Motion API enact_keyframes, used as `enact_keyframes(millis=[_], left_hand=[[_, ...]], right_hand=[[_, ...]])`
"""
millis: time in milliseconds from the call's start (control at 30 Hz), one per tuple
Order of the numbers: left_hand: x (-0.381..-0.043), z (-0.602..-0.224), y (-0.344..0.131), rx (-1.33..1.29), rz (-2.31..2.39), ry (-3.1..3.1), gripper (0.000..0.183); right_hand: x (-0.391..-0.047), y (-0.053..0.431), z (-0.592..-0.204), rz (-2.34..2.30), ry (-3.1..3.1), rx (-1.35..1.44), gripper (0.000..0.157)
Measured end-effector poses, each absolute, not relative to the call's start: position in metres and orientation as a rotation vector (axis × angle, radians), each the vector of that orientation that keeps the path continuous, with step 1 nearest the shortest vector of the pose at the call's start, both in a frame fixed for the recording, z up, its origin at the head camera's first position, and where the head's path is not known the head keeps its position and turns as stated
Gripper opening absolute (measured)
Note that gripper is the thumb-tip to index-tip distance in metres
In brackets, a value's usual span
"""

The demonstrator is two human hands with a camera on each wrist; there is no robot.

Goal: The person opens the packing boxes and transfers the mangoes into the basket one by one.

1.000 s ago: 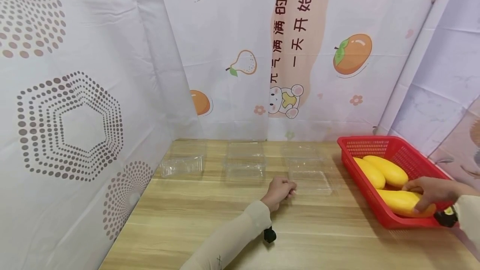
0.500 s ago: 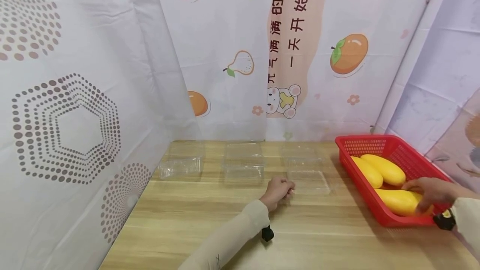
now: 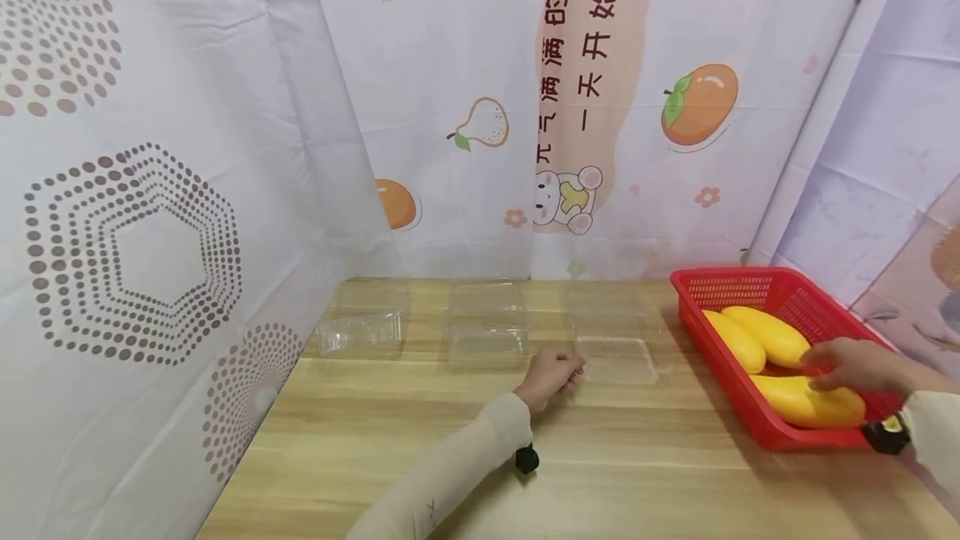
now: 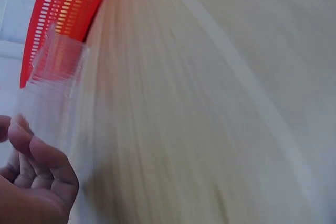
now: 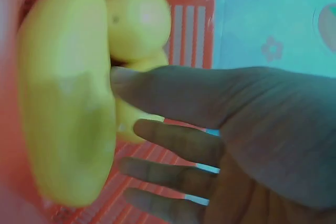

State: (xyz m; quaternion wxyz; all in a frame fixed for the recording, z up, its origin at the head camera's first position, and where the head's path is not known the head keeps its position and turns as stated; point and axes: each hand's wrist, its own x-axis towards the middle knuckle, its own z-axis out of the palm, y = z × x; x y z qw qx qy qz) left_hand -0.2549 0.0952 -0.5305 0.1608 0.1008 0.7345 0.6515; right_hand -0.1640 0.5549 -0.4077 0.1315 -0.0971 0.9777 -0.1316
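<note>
In the head view my right hand [image 3: 858, 365] is over the near part of the red basket [image 3: 738, 390], above a long yellow mango [image 3: 806, 402]. Its fingers and thumb are spread in the right wrist view, the thumb tip at the edge of this mango [image 5: 68, 98]; contact is unclear. Two more mangoes [image 3: 765, 336] lie behind it. My left hand [image 3: 547, 377] rests on the table by the front left corner of a clear plastic box [image 3: 618, 359]. In the left wrist view the fingers [image 4: 50, 163] curl loosely beside that box [image 4: 52, 95], with no grip visible.
Two more clear plastic boxes stand left in a row, a middle one [image 3: 487, 344] and a left one [image 3: 360, 333], their lids raised at the back. The wooden table [image 3: 637, 473] ends at printed cloth walls [image 3: 465, 190].
My right hand has let go of the near mango and risen slightly off it; the mango stays in the basket. The left hand keeps its place by the box.
</note>
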Motion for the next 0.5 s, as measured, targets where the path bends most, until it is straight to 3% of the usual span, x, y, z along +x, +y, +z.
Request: enact_keyframes(millis=[300, 500], left_hand=[[-0.264, -0.524, 0.076, 0.450, 1.719, 2.197, 0.040], [-0.273, -0.493, 0.047, 0.782, 1.459, 2.379, 0.044]], right_hand=[[-0.180, 0.502, -0.378, -0.419, 3.153, -0.227, 0.040], [-0.185, 0.453, -0.369, -0.599, 3.291, -0.258, 0.041]])
